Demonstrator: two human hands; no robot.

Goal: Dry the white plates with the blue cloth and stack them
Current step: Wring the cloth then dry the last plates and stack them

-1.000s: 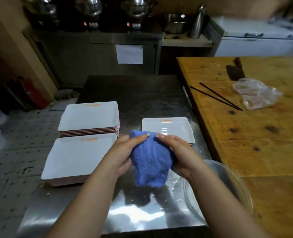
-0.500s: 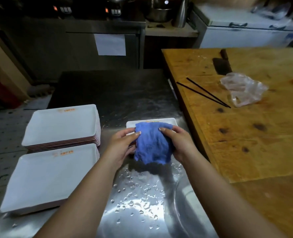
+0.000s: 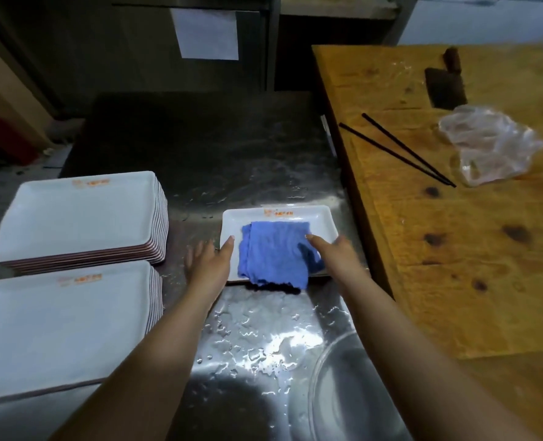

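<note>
On the wet steel tabletop [image 3: 264,329], right of two plate stacks: a blue terry cloth [image 3: 275,253] lies on a white rectangular plate [image 3: 278,214].
Left hand [image 3: 209,265] steadies the plate's rim, fingers loose; right hand [image 3: 337,253] rests on the cloth, its grip unclear. Best pressed flat, wiped edge to edge.

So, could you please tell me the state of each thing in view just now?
Blue cloth: spread on the small plate, near edge hanging over.
Small plate: flat on the wet steel table.
Left hand: open, at the plate's left edge.
Right hand: open, fingers on the cloth.
Plate stacks: two, neatly piled.
Chopsticks: lying loose.
Plastic bag: crumpled.
</note>
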